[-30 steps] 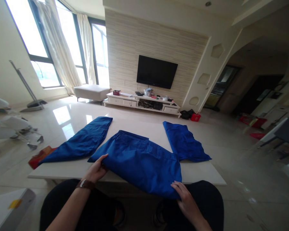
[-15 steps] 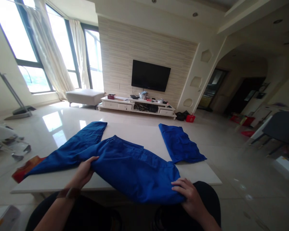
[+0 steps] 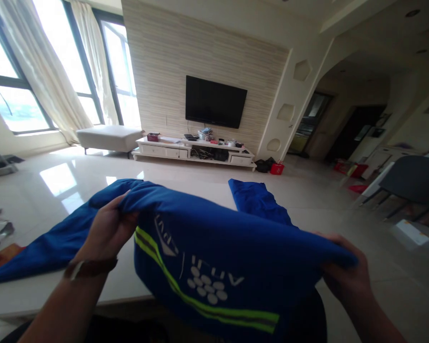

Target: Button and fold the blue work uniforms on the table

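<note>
A blue garment (image 3: pixel 207 228) with white print and a yellow-green stripe hangs between my hands above the front edge of the white table (image 3: pixel 121 286). My left hand (image 3: pixel 116 226) is closed on its left part, fingers partly under the cloth. My right hand (image 3: pixel 343 262) grips its right end. More blue cloth (image 3: pixel 64 238) lies at the left of the table, running up to the held part. Another blue piece (image 3: pixel 259 200) rests at the table's far right, partly covered by the raised cloth.
Past the table stand a white TV cabinet (image 3: pixel 207 155) and a grey ottoman (image 3: pixel 109 138). A dark chair (image 3: pixel 411 178) is at the right, with a transparent box (image 3: pixel 414 233) on the floor. Something orange-red (image 3: pixel 3 257) shows by the table's left side.
Both hands have risen with the garment and moved farther apart. The printed, striped side of the cloth now shows. The view has shifted closer and to the right.
</note>
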The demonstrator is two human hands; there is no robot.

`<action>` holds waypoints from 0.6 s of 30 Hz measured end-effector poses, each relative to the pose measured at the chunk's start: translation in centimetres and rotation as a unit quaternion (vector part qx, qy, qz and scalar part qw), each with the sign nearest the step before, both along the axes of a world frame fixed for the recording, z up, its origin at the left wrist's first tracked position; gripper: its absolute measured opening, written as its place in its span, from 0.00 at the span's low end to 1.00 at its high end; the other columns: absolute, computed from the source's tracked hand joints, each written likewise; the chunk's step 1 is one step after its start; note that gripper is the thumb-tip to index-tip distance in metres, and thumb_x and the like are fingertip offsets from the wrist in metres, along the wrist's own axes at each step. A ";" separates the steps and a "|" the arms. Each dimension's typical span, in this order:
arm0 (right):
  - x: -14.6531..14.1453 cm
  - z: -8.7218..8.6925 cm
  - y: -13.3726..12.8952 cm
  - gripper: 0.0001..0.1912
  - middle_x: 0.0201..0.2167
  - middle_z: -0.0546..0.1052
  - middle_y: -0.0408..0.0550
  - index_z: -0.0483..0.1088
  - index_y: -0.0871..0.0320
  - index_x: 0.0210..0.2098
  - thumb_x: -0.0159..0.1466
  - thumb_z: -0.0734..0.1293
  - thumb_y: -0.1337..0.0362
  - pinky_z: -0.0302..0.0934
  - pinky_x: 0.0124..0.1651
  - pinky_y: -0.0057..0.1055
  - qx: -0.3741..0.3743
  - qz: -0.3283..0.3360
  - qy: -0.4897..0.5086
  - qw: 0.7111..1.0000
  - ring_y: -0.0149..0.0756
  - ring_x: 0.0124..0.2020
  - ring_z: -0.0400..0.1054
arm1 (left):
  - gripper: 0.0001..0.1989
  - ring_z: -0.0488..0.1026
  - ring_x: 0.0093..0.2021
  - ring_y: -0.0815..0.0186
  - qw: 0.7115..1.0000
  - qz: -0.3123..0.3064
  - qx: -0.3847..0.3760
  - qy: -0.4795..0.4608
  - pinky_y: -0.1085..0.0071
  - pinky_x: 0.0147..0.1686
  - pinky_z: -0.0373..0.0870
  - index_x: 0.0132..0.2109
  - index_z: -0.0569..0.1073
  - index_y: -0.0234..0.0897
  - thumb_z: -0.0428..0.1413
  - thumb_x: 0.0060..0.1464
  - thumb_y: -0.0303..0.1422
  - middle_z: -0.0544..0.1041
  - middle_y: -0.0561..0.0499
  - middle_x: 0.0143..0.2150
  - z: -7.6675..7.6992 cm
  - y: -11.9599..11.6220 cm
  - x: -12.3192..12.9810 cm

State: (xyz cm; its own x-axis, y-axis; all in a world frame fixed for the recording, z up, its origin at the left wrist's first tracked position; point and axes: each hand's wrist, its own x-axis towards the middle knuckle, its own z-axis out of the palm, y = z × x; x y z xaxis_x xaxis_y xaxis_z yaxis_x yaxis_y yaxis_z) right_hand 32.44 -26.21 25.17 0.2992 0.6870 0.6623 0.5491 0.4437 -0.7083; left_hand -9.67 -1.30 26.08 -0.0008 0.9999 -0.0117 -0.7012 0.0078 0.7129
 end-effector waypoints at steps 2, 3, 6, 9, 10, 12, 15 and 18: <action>3.2 2.2 1.8 0.17 0.33 0.79 0.45 0.77 0.54 0.40 0.55 0.80 0.56 0.69 0.33 0.32 0.030 -0.057 0.023 0.998 0.39 0.31 0.74 | 0.09 0.78 0.30 0.71 0.995 -0.067 0.024 -0.063 0.78 0.35 0.81 0.39 0.74 0.30 0.49 0.61 0.19 0.79 0.50 0.32 2.0 3.5 5.0; 4.5 3.7 2.5 0.17 0.32 0.78 0.44 0.77 0.54 0.39 0.54 0.80 0.57 0.69 0.35 0.33 0.063 -0.095 0.011 0.993 0.38 0.31 0.73 | 0.09 0.78 0.32 0.71 0.991 -0.093 0.039 -0.090 0.78 0.37 0.80 0.39 0.74 0.30 0.49 0.62 0.20 0.79 0.50 0.33 3.3 5.7 7.8; 6.9 8.7 3.7 0.16 0.39 0.80 0.47 0.78 0.53 0.44 0.57 0.79 0.61 0.68 0.48 0.39 0.181 -0.248 -0.136 0.942 0.41 0.40 0.75 | 0.08 0.78 0.35 0.69 0.977 -0.123 0.105 -0.141 0.76 0.41 0.79 0.38 0.75 0.30 0.51 0.61 0.23 0.79 0.48 0.33 7.2 12.8 17.5; 7.1 11.4 4.6 0.18 0.48 0.80 0.50 0.76 0.50 0.51 0.61 0.74 0.65 0.67 0.56 0.47 0.212 -0.280 -0.311 0.883 0.48 0.49 0.75 | 0.08 0.78 0.39 0.67 0.968 -0.140 0.107 -0.178 0.72 0.46 0.77 0.41 0.75 0.30 0.50 0.61 0.26 0.79 0.48 0.33 10.0 19.1 26.3; 7.1 11.3 5.1 0.18 0.49 0.80 0.49 0.75 0.49 0.52 0.62 0.73 0.66 0.67 0.57 0.48 0.205 -0.260 -0.348 0.877 0.48 0.50 0.75 | 0.09 0.78 0.40 0.67 0.968 -0.145 0.094 -0.180 0.73 0.46 0.76 0.42 0.74 0.31 0.50 0.61 0.26 0.79 0.48 0.34 10.2 20.7 28.6; 7.6 9.2 6.9 0.18 0.51 0.80 0.49 0.74 0.50 0.52 0.64 0.70 0.70 0.67 0.59 0.48 0.176 -0.216 -0.396 0.875 0.48 0.53 0.75 | 0.08 0.78 0.41 0.67 0.976 -0.166 0.057 -0.128 0.73 0.46 0.75 0.44 0.72 0.31 0.50 0.63 0.30 0.78 0.46 0.37 8.9 22.7 31.8; 9.7 1.2 10.7 0.19 0.53 0.80 0.52 0.74 0.56 0.50 0.62 0.65 0.75 0.69 0.59 0.43 0.083 -0.150 -0.470 0.866 0.46 0.54 0.75 | 0.09 0.77 0.45 0.66 0.979 -0.192 0.025 0.069 0.71 0.46 0.75 0.48 0.69 0.36 0.50 0.64 0.35 0.76 0.43 0.48 3.1 23.1 33.3; 11.7 -10.0 14.2 0.27 0.55 0.79 0.54 0.75 0.58 0.50 0.56 0.59 0.80 0.68 0.60 0.43 -0.099 -0.082 -0.462 0.877 0.46 0.58 0.73 | 0.12 0.77 0.49 0.63 0.961 -0.213 0.008 0.176 0.64 0.50 0.75 0.49 0.68 0.39 0.56 0.58 0.34 0.70 0.40 0.57 -5.0 21.1 31.4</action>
